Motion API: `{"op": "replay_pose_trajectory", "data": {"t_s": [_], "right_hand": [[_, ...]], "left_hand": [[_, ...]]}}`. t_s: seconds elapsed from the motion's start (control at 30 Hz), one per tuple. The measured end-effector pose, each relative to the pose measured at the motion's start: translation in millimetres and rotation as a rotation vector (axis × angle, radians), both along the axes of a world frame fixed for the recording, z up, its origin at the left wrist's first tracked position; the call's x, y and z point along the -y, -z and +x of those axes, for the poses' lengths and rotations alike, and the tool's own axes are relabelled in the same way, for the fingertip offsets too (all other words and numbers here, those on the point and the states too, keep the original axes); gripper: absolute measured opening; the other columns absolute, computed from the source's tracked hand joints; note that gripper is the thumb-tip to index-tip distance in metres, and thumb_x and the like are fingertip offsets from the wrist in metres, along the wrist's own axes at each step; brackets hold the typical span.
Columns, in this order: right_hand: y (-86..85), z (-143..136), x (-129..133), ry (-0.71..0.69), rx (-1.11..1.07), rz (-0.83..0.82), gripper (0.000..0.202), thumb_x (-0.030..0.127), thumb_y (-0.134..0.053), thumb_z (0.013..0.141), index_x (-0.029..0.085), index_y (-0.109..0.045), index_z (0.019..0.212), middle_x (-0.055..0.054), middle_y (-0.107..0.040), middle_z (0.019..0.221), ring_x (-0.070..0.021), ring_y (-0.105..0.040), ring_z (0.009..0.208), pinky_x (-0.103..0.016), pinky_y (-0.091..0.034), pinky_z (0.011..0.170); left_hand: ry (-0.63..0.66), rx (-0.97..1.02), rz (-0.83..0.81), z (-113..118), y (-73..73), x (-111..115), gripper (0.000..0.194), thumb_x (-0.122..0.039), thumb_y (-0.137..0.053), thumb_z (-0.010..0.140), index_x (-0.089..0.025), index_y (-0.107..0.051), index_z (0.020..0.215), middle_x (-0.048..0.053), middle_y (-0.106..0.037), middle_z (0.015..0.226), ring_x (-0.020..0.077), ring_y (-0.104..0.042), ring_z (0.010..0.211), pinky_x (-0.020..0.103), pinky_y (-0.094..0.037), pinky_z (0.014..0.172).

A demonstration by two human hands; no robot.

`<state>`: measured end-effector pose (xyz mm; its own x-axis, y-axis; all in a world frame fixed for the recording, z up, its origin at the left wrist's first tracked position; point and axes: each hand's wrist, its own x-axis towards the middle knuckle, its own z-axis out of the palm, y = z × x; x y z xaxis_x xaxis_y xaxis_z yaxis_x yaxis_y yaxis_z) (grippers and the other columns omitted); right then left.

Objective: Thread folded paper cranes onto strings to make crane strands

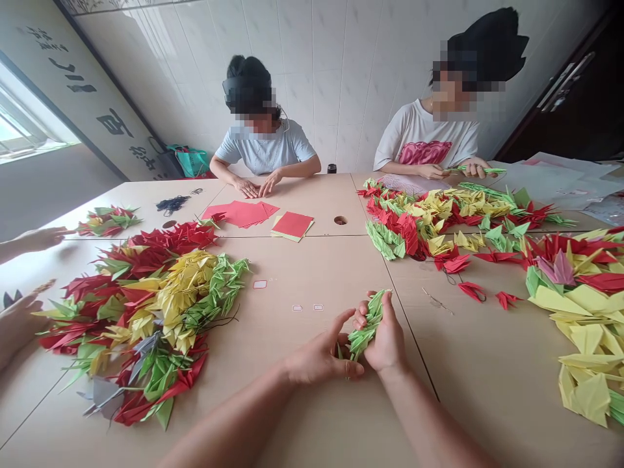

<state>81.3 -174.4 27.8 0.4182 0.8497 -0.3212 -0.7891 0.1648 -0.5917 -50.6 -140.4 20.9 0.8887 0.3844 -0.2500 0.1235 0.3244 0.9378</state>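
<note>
A bundle of folded green paper cranes (369,325) is in front of me, above the table. My right hand (390,341) is closed round its right side, with the fingers curled behind it and the thumb along its top end. At the lower left end, my left hand (324,354) has its thumb and index finger spread round the bundle. Its other fingers are partly hidden, and a bit of green shows between them. To the right on the table lie a thin wire-like piece (437,300) and a loose red paper crane (472,292) with a dark cord.
Piles of red, yellow and green cranes lie at left (141,286) and right (585,325). Red paper squares (241,213) and dark cords (173,205) are at the back. Two people sit opposite; another person's hands (22,318) reach in from the left.
</note>
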Motion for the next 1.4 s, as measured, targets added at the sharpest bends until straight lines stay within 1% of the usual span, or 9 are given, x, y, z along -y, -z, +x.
{"op": "replay_pose_trajectory", "data": {"t_s": [0.2,0.37,0.57,0.8,0.9,1.0,1.13,1.27,1.4], "right_hand": [[-4.9,3,4,-0.100,-0.011,-0.036,0.034,0.059,-0.055,0.074,0.026,-0.052,0.083,0.008,-0.046,0.056,-0.0071,-0.038,0.039,-0.018,-0.032,0.038],[-5.9,5,4,-0.063,0.002,0.013,0.031,0.056,-0.053,0.077,0.025,-0.053,0.081,0.007,-0.047,0.055,-0.0065,-0.038,0.040,-0.017,-0.032,0.039],[-3.7,5,4,-0.054,-0.031,0.035,0.028,0.053,-0.048,0.082,0.025,-0.055,0.083,0.006,-0.049,0.056,-0.0074,-0.041,0.043,-0.018,-0.036,0.041],[1.1,6,2,0.001,0.041,0.064,0.029,0.053,-0.049,0.081,0.026,-0.054,0.087,0.005,-0.050,0.058,-0.0088,-0.045,0.048,-0.020,-0.041,0.048],[3.3,2,-1,0.050,0.099,0.053,0.030,0.055,-0.049,0.080,0.025,-0.054,0.086,0.006,-0.050,0.057,-0.0089,-0.045,0.047,-0.020,-0.040,0.047],[5.5,-4,-3,0.110,0.146,0.005,0.032,0.055,-0.049,0.080,0.024,-0.053,0.085,0.006,-0.050,0.056,-0.0085,-0.044,0.045,-0.020,-0.040,0.046],[7.4,-9,-4,0.164,0.206,-0.019,0.032,0.053,-0.046,0.082,0.023,-0.052,0.086,0.006,-0.051,0.055,-0.0081,-0.044,0.044,-0.019,-0.039,0.045],[7.8,-9,-3,0.164,0.192,-0.012,0.030,0.052,-0.044,0.084,0.023,-0.052,0.087,0.006,-0.050,0.054,-0.0080,-0.044,0.044,-0.019,-0.039,0.045],[5.8,-9,-2,0.114,0.169,-0.007,0.031,0.052,-0.044,0.084,0.023,-0.052,0.087,0.006,-0.051,0.054,-0.0082,-0.044,0.045,-0.020,-0.039,0.046]], "left_hand": [[-0.141,0.078,-0.072,2,6.8,-1,0.107,-0.019,-0.079,0.056,-0.042,-0.013,0.137,0.010,-0.038,0.131,0.0100,-0.054,0.076,0.028,-0.046,0.070],[-0.179,0.061,-0.177,3,5.6,-3,0.097,-0.021,-0.077,0.060,-0.037,-0.019,0.137,0.009,-0.048,0.116,0.0132,-0.056,0.079,0.031,-0.047,0.070],[-0.271,0.129,-0.154,6,5.1,-1,0.079,-0.022,-0.075,0.062,-0.033,-0.035,0.129,0.006,-0.049,0.111,0.0124,-0.055,0.079,0.029,-0.044,0.070],[-0.359,0.090,-0.167,10,3.7,3,0.054,-0.037,-0.067,0.071,-0.025,-0.045,0.119,0.005,-0.054,0.104,0.0151,-0.054,0.086,0.027,-0.042,0.072],[-0.380,0.082,-0.118,15,5.9,10,0.044,-0.042,-0.058,0.077,-0.022,-0.047,0.115,0.006,-0.057,0.102,0.0143,-0.054,0.082,0.026,-0.041,0.069],[-0.451,0.112,0.039,19,5.9,19,0.034,-0.041,-0.049,0.083,-0.020,-0.049,0.110,0.008,-0.058,0.108,0.0171,-0.053,0.095,0.028,-0.041,0.079],[-0.484,0.061,0.063,17,0.9,27,0.033,-0.040,-0.038,0.088,-0.022,-0.044,0.116,0.007,-0.054,0.117,0.0182,-0.049,0.106,0.032,-0.037,0.090],[-0.416,0.092,-0.027,13,-0.6,28,0.043,-0.024,-0.050,0.082,-0.028,-0.034,0.123,0.005,-0.046,0.125,0.0186,-0.044,0.113,0.034,-0.035,0.094],[-0.479,0.137,0.058,14,3.7,26,0.054,-0.012,-0.057,0.073,-0.029,-0.037,0.120,0.004,-0.045,0.109,0.0169,-0.046,0.103,0.032,-0.038,0.088]]}}
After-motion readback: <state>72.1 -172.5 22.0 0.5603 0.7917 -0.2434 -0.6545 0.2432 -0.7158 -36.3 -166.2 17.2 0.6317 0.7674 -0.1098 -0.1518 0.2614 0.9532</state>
